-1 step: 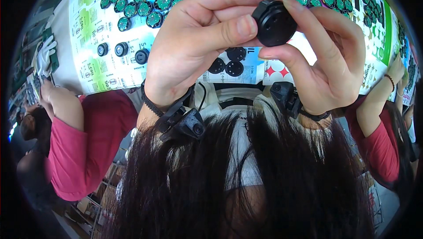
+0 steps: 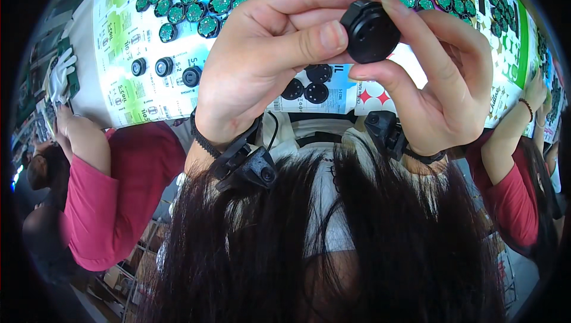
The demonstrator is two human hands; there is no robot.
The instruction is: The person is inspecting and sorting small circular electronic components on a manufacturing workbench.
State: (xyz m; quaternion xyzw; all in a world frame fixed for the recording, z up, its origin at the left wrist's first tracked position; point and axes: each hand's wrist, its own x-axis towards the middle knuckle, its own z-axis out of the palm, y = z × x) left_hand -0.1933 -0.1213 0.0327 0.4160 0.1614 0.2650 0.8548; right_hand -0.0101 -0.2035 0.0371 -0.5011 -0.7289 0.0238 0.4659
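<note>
My left hand [image 2: 256, 55] pinches a thick black round housing [image 2: 376, 34] between thumb and fingers, raised above the table. The housing is tilted, with a smooth dark face and small holes toward the right. My right hand [image 2: 446, 79] curls around its other side: the index finger lies along the upper right edge, and the thumb tip is at the lower edge. Below my hands sit several black discs with small holes [image 2: 316, 92]. Left of my left wrist stand three small black round parts with a ring or slot on top [image 2: 163, 66].
Many round black housings with green circuit boards [image 2: 220, 3] cover the table's far side. Printed sheets [image 2: 122, 94] line the tabletop. A co-worker in a red sleeve [image 2: 92, 210] is at left, another red sleeve [image 2: 511, 198] at right. A white glove [image 2: 60, 76] lies far left.
</note>
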